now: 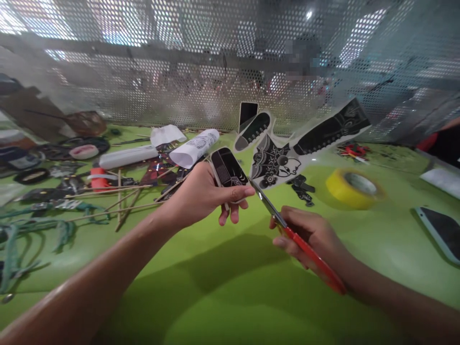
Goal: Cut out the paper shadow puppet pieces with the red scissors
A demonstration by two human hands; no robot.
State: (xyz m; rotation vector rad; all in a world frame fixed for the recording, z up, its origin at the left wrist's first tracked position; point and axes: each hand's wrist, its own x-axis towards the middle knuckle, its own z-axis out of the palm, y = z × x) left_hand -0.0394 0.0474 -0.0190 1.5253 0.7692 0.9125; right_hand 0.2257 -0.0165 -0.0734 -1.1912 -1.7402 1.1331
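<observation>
My left hand (212,191) grips a sheet of black-and-white printed cutouts (275,160) between thumb and fingers, near the middle of the view. The sheet fans out to the right and upward, with shoe shapes (332,128) and a patterned figure with a face. My right hand (311,235) is closed round the red handles of a pair of scissors (307,251). Their metal blades point up and to the left, and the tips meet the sheet's lower edge just beside my left thumb. Both hands are above the green table (223,297).
Rolled white papers (127,155), thin wooden sticks (120,203), green strings (64,232) and dark scraps lie at left. To the right are yellow tape (354,188) and a phone (440,232). A perforated metal screen (201,72) stands behind; a person's dark sleeve shows at far right.
</observation>
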